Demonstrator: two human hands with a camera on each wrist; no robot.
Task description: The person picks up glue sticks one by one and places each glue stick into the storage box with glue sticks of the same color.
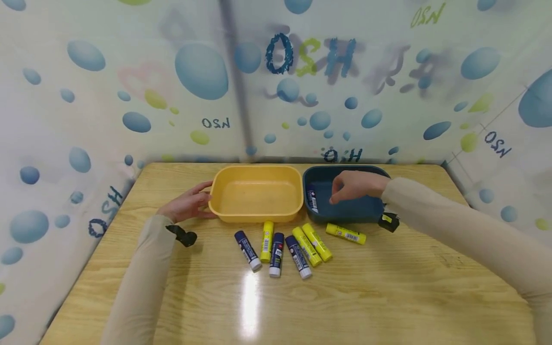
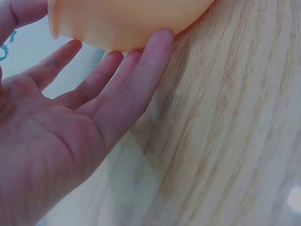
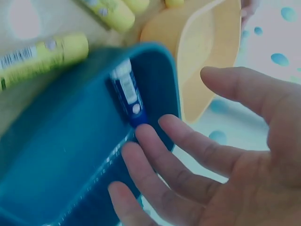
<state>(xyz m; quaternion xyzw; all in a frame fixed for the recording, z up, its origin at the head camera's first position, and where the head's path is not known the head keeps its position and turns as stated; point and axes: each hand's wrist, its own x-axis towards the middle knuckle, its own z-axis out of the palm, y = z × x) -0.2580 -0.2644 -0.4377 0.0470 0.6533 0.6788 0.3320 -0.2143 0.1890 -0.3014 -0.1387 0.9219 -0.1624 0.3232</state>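
At the left end of the yellow bin, my left hand rests its extended fingertips on the outer wall. In the left wrist view the fingers are spread against the bin. Over the dark blue bin hovers my right hand, holding nothing; its fingers are spread in the right wrist view. A blue glue stick with a white end lies inside that bin, along its left wall, with the right fingertips close by.
In front of the bins lie three blue glue sticks and several yellow ones. One yellow glue stick lies sideways just before the blue bin. A patterned curtain hangs behind the wooden table.
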